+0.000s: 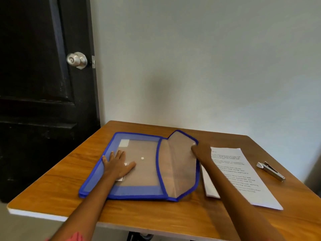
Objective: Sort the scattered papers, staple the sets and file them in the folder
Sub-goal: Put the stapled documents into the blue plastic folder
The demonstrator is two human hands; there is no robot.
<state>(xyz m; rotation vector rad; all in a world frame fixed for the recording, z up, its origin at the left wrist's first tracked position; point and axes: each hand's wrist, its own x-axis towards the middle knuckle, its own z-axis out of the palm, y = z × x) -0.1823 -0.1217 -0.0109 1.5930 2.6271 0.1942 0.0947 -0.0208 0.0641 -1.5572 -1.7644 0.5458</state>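
At the flap's far-right edge, right hand (199,150) grips the flap (178,164) of the blue-trimmed folder (139,171), fingers curled on the rim; exact pinch is blurred. Flap is swung open to the right, lying nearly flat, its near tip touching the bench (156,218).

Left hand (118,166) lies flat, fingers straight, pressing the folder's clear front panel, left of the white snap button (142,158). It holds nothing, just pins the folder down.

Just right of the folder: papers (243,176), two stacks overlapping, the right forearm crossing above them. Stapler (271,171) sits further right, apart from the papers. Can't tell whether the sets are stapled yet.

Risks, my read:
- Forearm hovers over the papers. A sweep back right could drag the top sheets and skew the stacks.
- Flap is springy plastic. Release it and it may fold back over the pocket mouth, blocking insertion.
- Left hand presses the pocket shut. Sheets fed in while it stays flat would likely buckle at the opening.
- Lift the left hand and the folder may slide on the smooth wood.
- Filing unstapled sets would mix them.
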